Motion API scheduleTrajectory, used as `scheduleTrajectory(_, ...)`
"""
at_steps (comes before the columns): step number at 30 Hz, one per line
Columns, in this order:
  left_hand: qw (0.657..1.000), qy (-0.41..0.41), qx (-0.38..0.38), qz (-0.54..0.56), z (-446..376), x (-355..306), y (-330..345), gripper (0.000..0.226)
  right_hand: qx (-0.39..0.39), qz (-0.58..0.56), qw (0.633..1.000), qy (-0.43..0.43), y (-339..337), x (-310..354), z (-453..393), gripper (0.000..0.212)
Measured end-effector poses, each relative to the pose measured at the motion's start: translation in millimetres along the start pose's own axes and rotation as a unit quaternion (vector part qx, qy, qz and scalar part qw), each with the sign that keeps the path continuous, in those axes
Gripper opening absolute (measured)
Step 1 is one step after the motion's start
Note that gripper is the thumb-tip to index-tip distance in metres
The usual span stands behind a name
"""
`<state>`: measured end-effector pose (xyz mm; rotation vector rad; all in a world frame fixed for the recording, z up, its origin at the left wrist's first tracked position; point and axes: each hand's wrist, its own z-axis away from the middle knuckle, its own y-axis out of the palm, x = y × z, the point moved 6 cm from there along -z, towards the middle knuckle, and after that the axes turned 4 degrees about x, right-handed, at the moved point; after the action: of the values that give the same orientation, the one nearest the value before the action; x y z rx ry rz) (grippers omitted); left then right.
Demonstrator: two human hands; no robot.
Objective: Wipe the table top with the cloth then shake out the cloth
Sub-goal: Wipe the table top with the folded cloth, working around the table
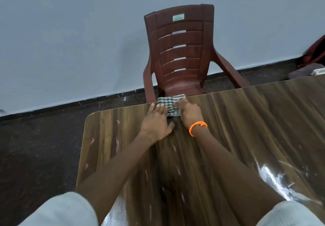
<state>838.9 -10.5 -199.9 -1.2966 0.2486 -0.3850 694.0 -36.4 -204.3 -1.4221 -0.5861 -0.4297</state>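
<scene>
Checked green-and-white cloth [169,104] is being pressed flat at the far edge of the wooden table [246,129], partly overhanging it toward the brown plastic chair [179,53]. The left hand [155,122] is being laid open with straight fingers on the cloth's left part; the right hand [190,112], orange band [197,127] at its wrist, is being spread over its right part. Wiping appears under way; a pull back across the unwiped surface is likely called for next.
</scene>
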Motion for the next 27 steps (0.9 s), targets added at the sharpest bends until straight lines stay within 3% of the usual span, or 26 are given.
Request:
scheduleTrajectory(6,1.0,-0.004,0.005,0.01,60,-36,5,0.089,0.014,0.027,0.997,-0.07,1,8,62,0.045)
scheduleTrajectory(11,0.996,0.009,0.015,0.087,44,-73,6,0.09,-0.042,-0.004,0.999,-0.024,-18,-35,80,0.06)
scheduleTrajectory(17,0.997,-0.013,0.002,0.081,9,-51,-3,0.08,-0.039,0.001,0.999,0.023,-21,-24,39,0.047)
scheduleTrajectory(22,0.993,-0.05,0.012,0.104,39,-23,11,0.08,0.006,0.013,1.0,-0.012,5,13,47,0.054)
scheduleTrajectory(27,0.993,-0.038,-0.011,0.115,102,-37,25,0.085,0.014,0.016,0.997,-0.072,15,19,103,0.05)
